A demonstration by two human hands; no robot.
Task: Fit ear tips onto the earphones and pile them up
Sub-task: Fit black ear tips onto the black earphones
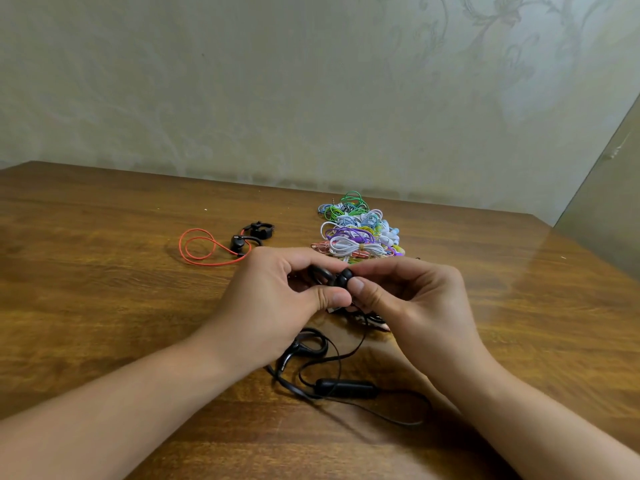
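left hand (273, 299) grips black earbud (327, 277) | right hand (408, 296) pinches ear tip (346, 274) | risk: your pinch slips, tip drops onto desk (104, 271)

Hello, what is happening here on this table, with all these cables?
A person is working on a black ear-hook earphone: the left hand holds it while the right hand pinches a small black ear tip at its end. Its black cable with an inline remote trails on the brown wooden table. A red-cabled black earphone set and a heap of coloured bundled earphones lie behind.
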